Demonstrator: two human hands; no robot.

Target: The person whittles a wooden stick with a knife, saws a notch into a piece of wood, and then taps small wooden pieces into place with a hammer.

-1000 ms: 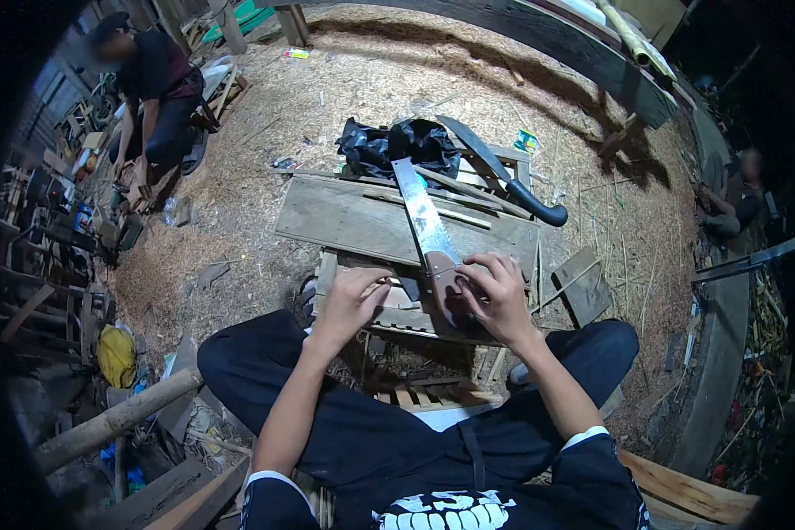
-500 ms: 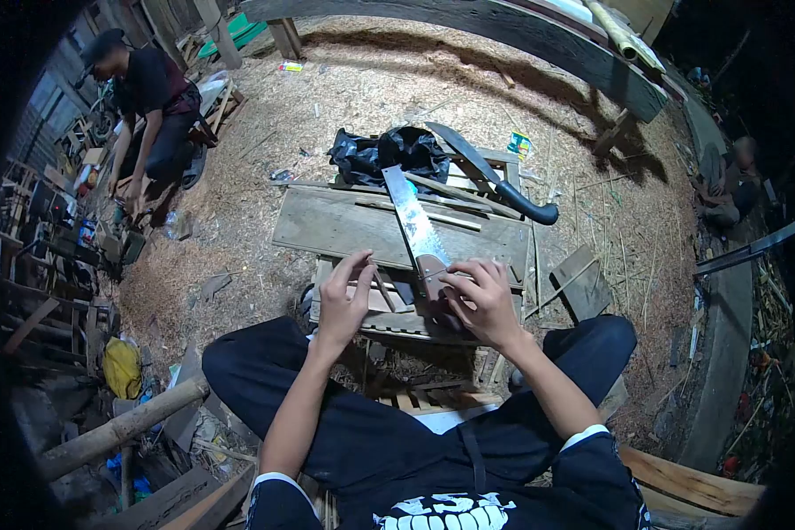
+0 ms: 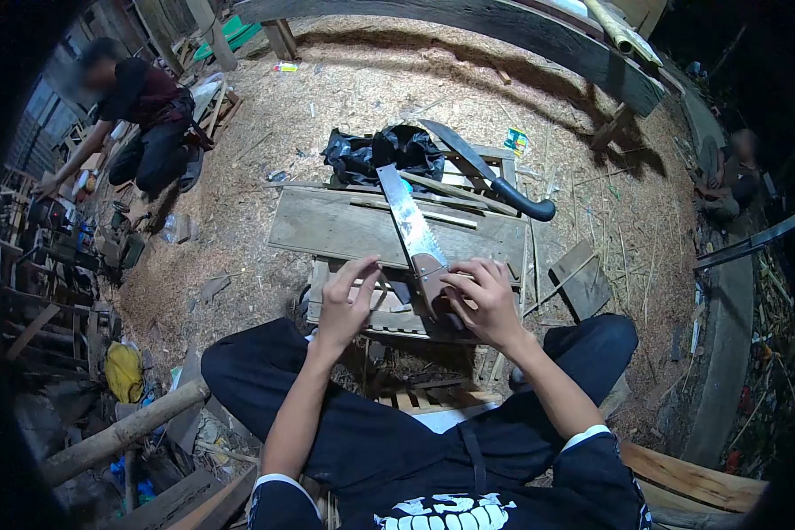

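A hand saw (image 3: 406, 212) with a brown handle lies on the small wooden bench, its blade pointing away from me. My left hand (image 3: 349, 300) hovers left of the handle, thumb and fingers apart, with nothing visible in it. Close by the handle's right side is my right hand (image 3: 484, 300), its fingers curved but spread; whether it touches the handle I cannot make out. Past the saw, thin wood strips (image 3: 424, 212) rest on a flat board (image 3: 318, 221). A machete (image 3: 473, 159) with a black handle lies beside a black plastic bag (image 3: 406, 155).
At the left a person (image 3: 150, 115) crouches by cluttered tools and scrap wood; another person (image 3: 724, 172) sits at the far right. A long timber beam (image 3: 468, 26) spans the back. Sawdust covers the ground, and a loose board (image 3: 581, 281) lies right of the bench.
The person at the left has raised their torso and reached an arm further left. My hands hold nearly the same pose, and the saw stays put.
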